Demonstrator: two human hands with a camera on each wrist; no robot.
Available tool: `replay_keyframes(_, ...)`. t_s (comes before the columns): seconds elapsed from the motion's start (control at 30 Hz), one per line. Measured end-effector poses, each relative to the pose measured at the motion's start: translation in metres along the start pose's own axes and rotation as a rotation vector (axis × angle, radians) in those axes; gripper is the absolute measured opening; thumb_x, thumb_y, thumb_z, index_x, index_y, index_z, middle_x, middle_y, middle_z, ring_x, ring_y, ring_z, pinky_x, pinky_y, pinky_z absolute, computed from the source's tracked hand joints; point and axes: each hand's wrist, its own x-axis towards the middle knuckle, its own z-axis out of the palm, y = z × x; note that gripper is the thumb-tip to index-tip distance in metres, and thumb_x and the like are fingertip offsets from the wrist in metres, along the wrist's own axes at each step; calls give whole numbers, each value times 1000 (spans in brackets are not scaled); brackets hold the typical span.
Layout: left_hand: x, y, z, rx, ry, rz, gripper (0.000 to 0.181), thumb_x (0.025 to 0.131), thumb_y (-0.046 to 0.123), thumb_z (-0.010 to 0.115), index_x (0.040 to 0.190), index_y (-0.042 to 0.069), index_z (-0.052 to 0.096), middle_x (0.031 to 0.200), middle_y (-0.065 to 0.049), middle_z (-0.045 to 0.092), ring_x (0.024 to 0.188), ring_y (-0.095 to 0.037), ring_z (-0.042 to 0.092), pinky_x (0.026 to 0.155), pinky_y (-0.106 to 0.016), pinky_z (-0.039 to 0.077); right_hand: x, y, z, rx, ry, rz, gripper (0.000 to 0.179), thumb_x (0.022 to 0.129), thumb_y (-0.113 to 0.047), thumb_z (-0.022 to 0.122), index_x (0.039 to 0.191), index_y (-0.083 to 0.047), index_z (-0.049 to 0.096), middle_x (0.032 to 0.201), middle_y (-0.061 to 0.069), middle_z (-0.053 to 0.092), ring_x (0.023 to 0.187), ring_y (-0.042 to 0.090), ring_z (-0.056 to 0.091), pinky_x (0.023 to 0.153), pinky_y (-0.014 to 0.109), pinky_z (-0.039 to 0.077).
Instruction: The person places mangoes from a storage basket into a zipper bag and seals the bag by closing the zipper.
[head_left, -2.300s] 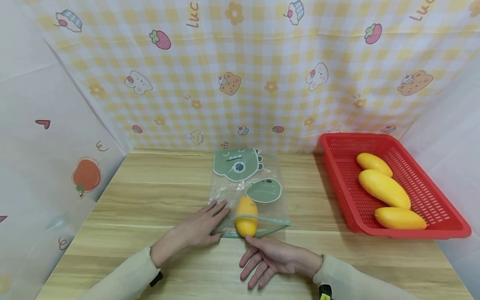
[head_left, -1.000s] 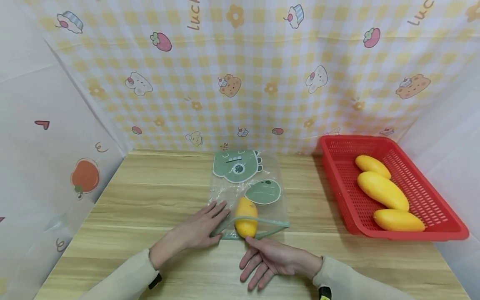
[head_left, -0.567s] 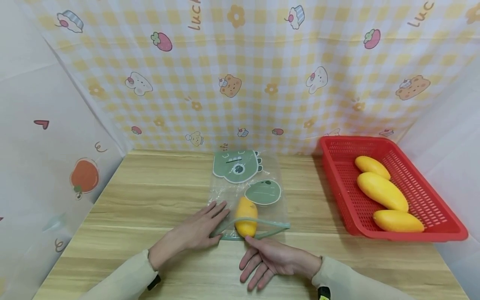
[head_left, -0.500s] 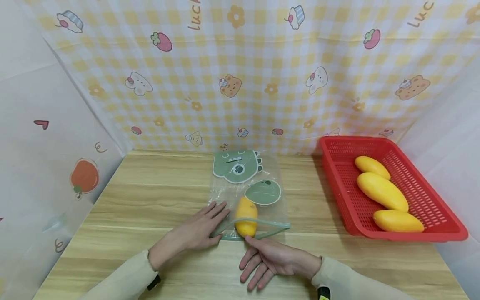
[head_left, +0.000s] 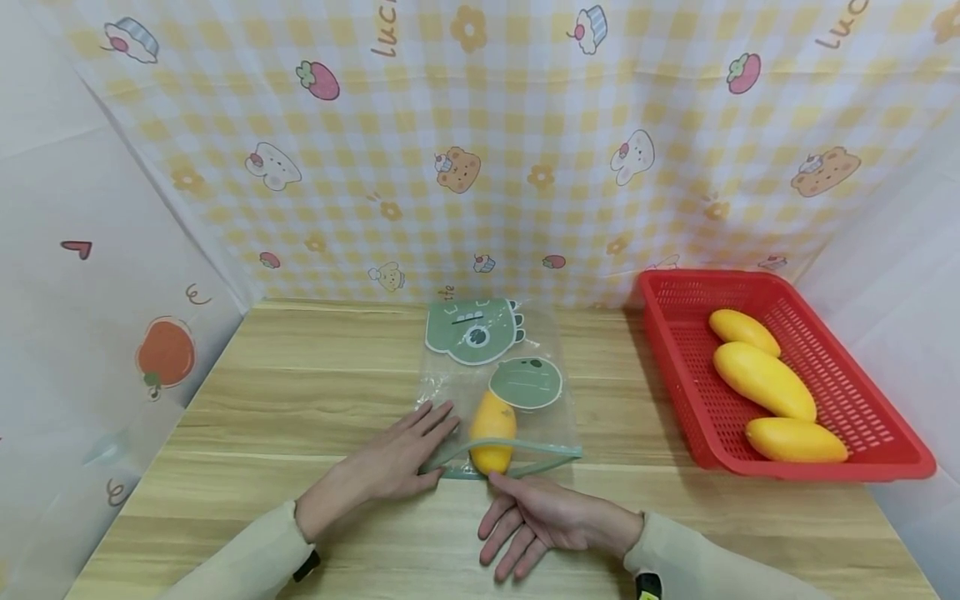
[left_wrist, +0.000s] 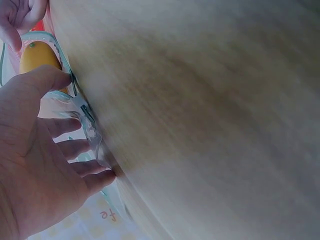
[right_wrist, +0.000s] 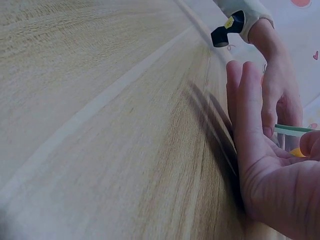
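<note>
A clear zip bag (head_left: 450,383) with green cartoon prints lies flat on the wooden table, its green-edged mouth facing me. One yellow mango (head_left: 493,421) lies lengthwise just inside that mouth, the upper lip draped across it. My left hand (head_left: 397,454) rests with spread fingers on the bag's left edge; in the left wrist view its thumb and fingertips lie along the plastic beside the mango (left_wrist: 40,56). At the mango's near end, the thumb tip of my right hand (head_left: 555,517) touches it. The other right fingers extend loosely, palm turned up, over the table.
To the right stands a red perforated plastic basket (head_left: 678,400) holding 3 more yellow mangoes (head_left: 765,381). A yellow checked cloth (head_left: 517,225) hangs along the table's back edge, and white printed sheets flank both sides.
The mango has shifted very slightly deeper into the bag, and the upper lip lies a little lower over it. Both hands hold nearly the same place.
</note>
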Motion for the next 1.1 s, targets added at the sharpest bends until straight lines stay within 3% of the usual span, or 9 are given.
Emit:
replay_keyframes(0.53,-2,-2,-1,4,33,17,71,97,34,66,154,1,39,162,-22,26,146,-45,24,119,-52,22,-13,-2,-4,-42,-9,-4,70,106,-57,34,117,6,63,110,27,70,85,30,74,65,36,62)
replay_keyframes(0.83,-3,-2,-2,10,30,25,69,98,34,65,154,1,40,162,-23,25,147,-45,22,119,-52,21,-36,-10,-13,-118,-11,-22,61,109,-47,35,124,8,59,112,29,69,85,34,74,65,40,62)
replay_keyframes(1.1,-4,-3,-1,13,27,33,69,98,33,64,154,0,40,162,-24,25,146,-46,23,118,-53,23,-57,-16,-21,-191,41,-24,54,109,-41,38,122,8,58,110,30,69,82,33,74,62,39,61)
